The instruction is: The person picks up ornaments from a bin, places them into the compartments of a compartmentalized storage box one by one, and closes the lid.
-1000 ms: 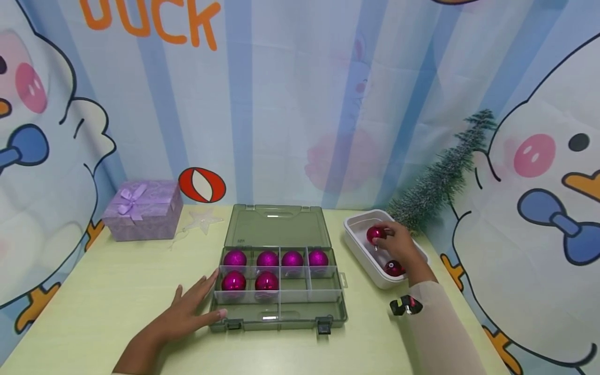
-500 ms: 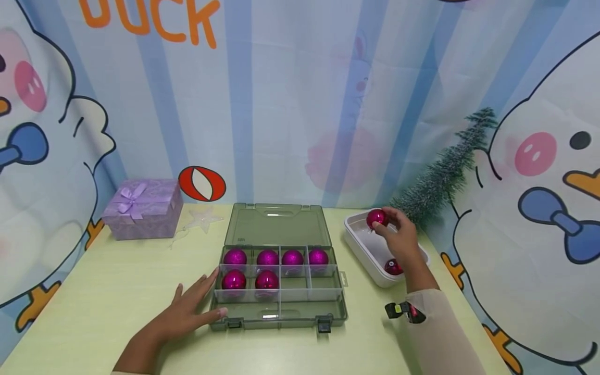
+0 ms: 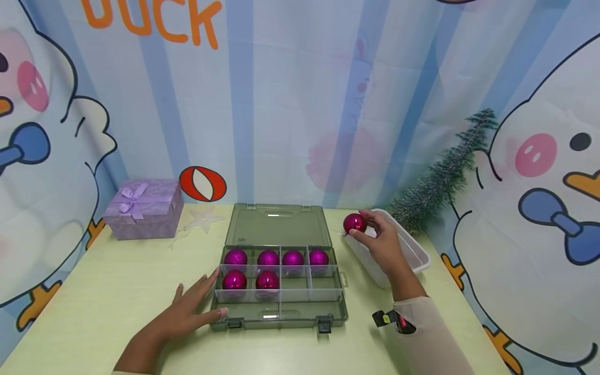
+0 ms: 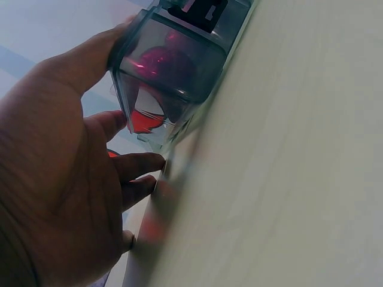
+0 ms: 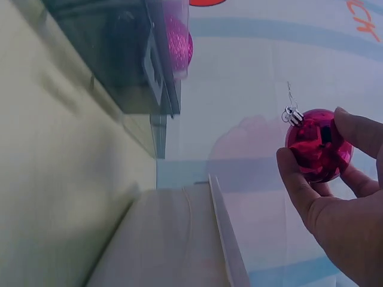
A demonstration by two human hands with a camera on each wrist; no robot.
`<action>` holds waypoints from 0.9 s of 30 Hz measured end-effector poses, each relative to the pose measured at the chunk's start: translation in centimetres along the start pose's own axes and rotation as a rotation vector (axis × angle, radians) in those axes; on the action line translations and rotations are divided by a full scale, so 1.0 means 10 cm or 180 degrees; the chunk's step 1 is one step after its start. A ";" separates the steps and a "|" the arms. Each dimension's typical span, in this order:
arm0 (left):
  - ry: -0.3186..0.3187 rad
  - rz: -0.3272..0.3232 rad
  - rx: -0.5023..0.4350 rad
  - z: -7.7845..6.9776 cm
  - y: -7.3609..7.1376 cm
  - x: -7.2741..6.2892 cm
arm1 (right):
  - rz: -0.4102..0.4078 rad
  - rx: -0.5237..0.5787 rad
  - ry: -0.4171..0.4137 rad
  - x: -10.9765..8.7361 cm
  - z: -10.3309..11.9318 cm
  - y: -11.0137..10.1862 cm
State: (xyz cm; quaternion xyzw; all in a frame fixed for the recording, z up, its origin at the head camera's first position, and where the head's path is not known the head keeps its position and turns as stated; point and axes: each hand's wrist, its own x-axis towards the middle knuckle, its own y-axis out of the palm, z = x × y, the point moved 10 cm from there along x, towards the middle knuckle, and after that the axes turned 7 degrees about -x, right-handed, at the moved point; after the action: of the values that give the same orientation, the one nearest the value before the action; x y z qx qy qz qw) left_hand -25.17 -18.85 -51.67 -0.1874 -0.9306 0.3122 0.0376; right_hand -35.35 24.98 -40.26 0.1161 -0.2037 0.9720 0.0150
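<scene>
In the head view my right hand (image 3: 383, 244) pinches a shiny magenta Christmas bauble (image 3: 354, 223) over the left rim of the white tub (image 3: 419, 255). Its silver cap and hanging loop show in the right wrist view, where thumb and fingers surround the bauble (image 5: 319, 145). A green see-through divided box (image 3: 309, 311) lies with its lid folded back. Glittery baubles (image 3: 292, 257) fill its back row; two shiny baubles (image 3: 267, 280) sit at the left of the middle row. My left hand (image 3: 184, 308) rests with spread fingers against the box's left side, thumb at the front corner.
A purple gift box (image 3: 142, 213) with a bow stands at the back left, beside a clear star ornament (image 3: 204, 220). Behind the tub, a small frosted Christmas tree (image 3: 433, 182) leans right. A printed curtain (image 3: 290, 104) hangs behind the table.
The right hand has lifted the bauble out of the tub and carried it left to the tub's near-box rim. The left hand and the divided box have stayed in place.
</scene>
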 end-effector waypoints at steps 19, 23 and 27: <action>-0.0004 -0.0001 0.0022 0.01 0.00 0.00 | 0.0763 -0.0026 -0.0231 -0.22 0.15 0.66; 0.0008 -0.0017 0.0010 -0.02 -0.01 0.00 | 0.0890 -0.0016 -0.0274 -0.27 0.15 0.78; 0.0039 -0.0033 -0.0014 -0.05 -0.01 -0.01 | 0.0965 -0.0126 -0.0330 -0.32 0.15 0.89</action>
State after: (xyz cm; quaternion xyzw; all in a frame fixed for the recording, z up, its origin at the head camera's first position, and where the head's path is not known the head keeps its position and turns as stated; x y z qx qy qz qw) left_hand -25.04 -18.74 -51.21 -0.1847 -0.9319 0.3089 0.0446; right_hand -32.57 16.32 -43.16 0.1337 -0.2385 0.9516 -0.1402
